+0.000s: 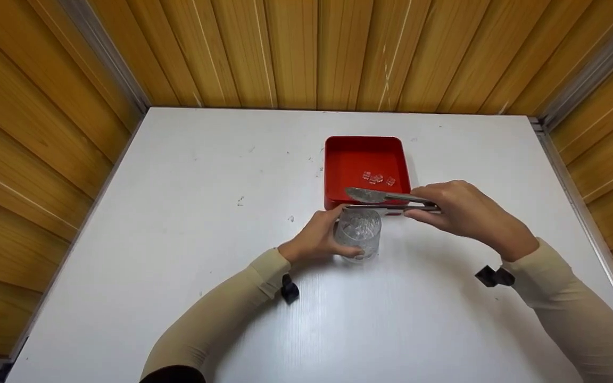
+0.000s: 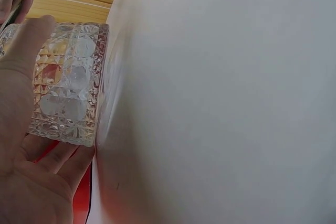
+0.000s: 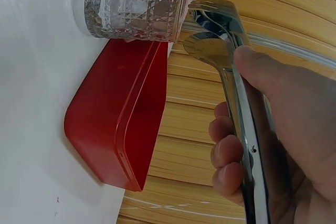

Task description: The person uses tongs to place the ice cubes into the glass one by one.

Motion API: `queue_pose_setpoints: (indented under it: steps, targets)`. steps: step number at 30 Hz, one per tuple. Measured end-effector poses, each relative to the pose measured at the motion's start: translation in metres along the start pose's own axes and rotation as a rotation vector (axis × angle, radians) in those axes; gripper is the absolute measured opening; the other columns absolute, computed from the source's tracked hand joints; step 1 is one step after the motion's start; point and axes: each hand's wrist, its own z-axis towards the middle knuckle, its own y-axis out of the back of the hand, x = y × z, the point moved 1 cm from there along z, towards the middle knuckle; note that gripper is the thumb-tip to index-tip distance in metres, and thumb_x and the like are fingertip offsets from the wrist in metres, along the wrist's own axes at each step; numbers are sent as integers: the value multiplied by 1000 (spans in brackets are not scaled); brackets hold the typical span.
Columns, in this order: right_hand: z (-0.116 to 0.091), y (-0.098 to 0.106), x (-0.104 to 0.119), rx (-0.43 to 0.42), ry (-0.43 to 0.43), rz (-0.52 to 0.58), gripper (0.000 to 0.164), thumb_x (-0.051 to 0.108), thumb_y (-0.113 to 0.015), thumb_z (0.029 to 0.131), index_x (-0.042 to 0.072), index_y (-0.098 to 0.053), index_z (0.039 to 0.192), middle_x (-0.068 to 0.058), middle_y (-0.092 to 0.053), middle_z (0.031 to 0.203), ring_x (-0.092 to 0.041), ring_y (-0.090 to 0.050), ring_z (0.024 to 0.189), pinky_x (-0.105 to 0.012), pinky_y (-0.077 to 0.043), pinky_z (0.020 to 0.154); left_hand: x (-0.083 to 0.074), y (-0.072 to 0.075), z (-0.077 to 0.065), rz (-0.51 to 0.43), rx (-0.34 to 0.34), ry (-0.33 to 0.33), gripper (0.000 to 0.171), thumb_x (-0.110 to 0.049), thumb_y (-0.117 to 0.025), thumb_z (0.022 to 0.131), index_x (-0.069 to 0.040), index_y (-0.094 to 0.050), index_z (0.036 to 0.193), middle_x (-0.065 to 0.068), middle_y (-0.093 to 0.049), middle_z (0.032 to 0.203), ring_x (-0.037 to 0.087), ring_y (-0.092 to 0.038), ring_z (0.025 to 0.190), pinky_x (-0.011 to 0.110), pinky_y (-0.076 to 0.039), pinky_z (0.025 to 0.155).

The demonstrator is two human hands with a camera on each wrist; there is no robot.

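Note:
A clear cut-glass tumbler (image 1: 362, 231) stands on the white table, with clear ice-like pieces (image 2: 79, 77) showing through its patterned wall in the left wrist view. My left hand (image 1: 318, 236) grips its side, thumb at the front and fingers around the back. In my right hand (image 1: 463, 213) I hold shiny metal tongs (image 3: 248, 140), thumb on one arm and fingers curled round the other. Their broad ends hang at the tumbler's mouth, spread apart, and no piece shows between them.
Just behind the tumbler sits a square red box (image 1: 349, 157) with several clear cubes (image 1: 378, 178) near its front right. Small droplets (image 1: 240, 201) dot the white table (image 1: 205, 175). Wood-look panel walls (image 1: 296, 53) stand along the back and both sides.

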Motion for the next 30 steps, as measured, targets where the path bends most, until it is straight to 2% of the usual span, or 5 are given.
queue_pose_setpoints:
  steps: [4,12,20,30]
  targets:
    - [3,3,-6,-37,20,-21,23,23,-84,88,9,-77,105,4,-72,81,-8,-52,61,-25,-48,53,0,0,0,0,1,-1,82,-36,-93,75,-12,-51,141,3,-71,124,10,-65,109,22,-50,98]
    - [11,7,-23,-82,62,-81,19,19,-85,86,8,-74,97,4,-67,74,-8,-50,58,-26,-44,52,0,0,0,23,-21,-14,84,-37,-92,74,-12,-52,143,3,-70,124,13,-65,108,24,-51,96]
    - [21,11,-36,-24,-9,-106,21,22,-83,89,7,-74,100,3,-68,76,-9,-51,60,-26,-46,54,0,0,-1,23,-25,-12,83,-37,-93,74,-14,-53,143,2,-71,122,11,-65,107,23,-51,95]
    - [34,11,-48,43,-70,-123,19,23,-80,92,6,-72,96,2,-65,72,-11,-51,60,-29,-45,55,-1,1,-1,-9,-10,-2,84,-37,-93,74,-16,-52,144,0,-70,125,9,-63,109,23,-50,97]
